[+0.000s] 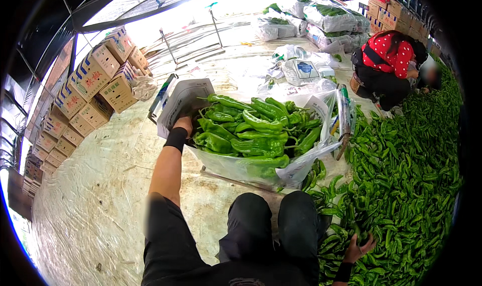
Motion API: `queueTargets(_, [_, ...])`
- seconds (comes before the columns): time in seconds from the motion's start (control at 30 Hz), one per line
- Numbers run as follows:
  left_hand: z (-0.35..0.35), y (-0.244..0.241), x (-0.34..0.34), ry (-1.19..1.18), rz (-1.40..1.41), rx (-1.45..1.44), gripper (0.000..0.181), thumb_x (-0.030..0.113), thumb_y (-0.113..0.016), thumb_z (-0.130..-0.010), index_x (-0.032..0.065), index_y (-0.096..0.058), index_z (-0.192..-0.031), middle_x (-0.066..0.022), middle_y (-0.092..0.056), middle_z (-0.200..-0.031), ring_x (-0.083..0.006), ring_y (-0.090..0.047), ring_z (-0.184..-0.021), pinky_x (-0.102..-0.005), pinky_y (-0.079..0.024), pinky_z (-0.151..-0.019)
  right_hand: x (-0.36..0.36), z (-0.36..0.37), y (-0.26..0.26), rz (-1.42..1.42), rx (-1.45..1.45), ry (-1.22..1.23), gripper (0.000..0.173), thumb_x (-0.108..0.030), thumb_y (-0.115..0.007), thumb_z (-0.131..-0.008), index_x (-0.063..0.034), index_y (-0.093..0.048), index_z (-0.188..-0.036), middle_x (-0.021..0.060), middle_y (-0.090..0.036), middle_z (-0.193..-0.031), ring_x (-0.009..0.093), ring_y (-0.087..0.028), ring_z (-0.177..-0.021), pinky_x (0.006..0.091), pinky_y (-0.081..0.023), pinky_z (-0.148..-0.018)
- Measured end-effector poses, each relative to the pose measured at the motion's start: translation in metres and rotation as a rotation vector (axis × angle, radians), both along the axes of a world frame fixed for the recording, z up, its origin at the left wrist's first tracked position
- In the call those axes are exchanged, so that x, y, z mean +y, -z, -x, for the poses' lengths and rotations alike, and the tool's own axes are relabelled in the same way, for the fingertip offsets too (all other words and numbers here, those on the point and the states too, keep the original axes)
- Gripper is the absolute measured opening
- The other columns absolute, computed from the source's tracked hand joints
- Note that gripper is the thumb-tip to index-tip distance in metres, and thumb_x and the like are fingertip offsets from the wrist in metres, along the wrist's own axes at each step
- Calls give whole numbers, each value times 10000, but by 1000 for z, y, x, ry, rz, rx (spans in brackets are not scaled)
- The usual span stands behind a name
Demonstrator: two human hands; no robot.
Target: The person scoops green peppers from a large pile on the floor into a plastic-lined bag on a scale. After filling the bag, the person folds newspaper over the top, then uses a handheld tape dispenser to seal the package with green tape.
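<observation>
Before my knees stands a clear plastic bag (226, 161), opened wide on a metal frame (343, 112) and filled with long green peppers (260, 127). My left hand (183, 124) reaches into its left side, between the peppers and a printed paper sheet (188, 92); the fingers are hidden. Low on the right, my right hand (359, 246) is at the near edge of a wide heap of loose green peppers (403, 173). Its fingers curl around a green pepper (361, 236), which is blurred.
Another person (391, 65) in a red dotted top crouches by the heap, near a partly visible second person (430, 73). Stacked cardboard boxes (90, 75) line the left. Filled pepper bags (331, 18) and crumpled plastic bags (301, 65) lie beyond. Pale plastic sheeting (94, 188) covers the ground.
</observation>
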State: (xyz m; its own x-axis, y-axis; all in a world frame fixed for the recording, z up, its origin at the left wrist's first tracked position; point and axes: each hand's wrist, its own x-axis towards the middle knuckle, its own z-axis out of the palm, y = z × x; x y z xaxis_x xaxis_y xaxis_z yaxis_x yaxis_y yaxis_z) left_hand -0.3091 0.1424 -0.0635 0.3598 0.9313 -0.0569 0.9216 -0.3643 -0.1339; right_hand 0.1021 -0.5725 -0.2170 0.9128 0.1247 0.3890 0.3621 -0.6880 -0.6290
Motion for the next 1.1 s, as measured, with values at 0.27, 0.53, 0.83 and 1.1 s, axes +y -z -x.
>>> queueTargets(0.27, [-13, -89, -118, 341, -502, -368, 468, 116, -606, -835, 30, -593, -1295, -216, -695, -1021, -387, -669, -982, -435, -539, -856, 249, 90, -303, -491, -866, -676, 751, -522, -730, -790, -106, -468, -1358, 284, -274, -1498, 502, -378, -1335, 605, -419, -1015])
queueTargets(0.53, [-61, -14, -387, 125, -150, -1245, 206, 42, -621, -866, 44, -699, -1057, -130, -697, -983, -267, -650, -984, -371, -498, -886, 514, 232, -342, -748, -615, -1134, 743, -294, -887, -611, -148, -559, -1262, 310, -382, -1429, 456, -510, -1206, 531, -504, -959])
queueTargets(0.83, [-58, 16, -464, 500, -165, -617, 482, 289, -768, -676, 118, -697, -1122, -67, -610, -1246, -364, -464, -1303, -652, -244, -1100, 386, 266, -221, -608, -514, -1425, 458, -110, -770, -731, -112, -657, -1175, 155, -617, -1203, 317, -651, -935, 407, -534, -806])
queueTargets(1.1, [-79, 20, -460, 636, -90, -942, 224, 110, -724, -727, 83, -708, -949, -61, -676, -1055, -304, -545, -1289, -640, -235, -1113, 218, 107, -133, -46, -333, -1232, 138, -41, -727, -772, -46, -680, -901, 102, -675, -921, 275, -671, -767, 368, -542, -646])
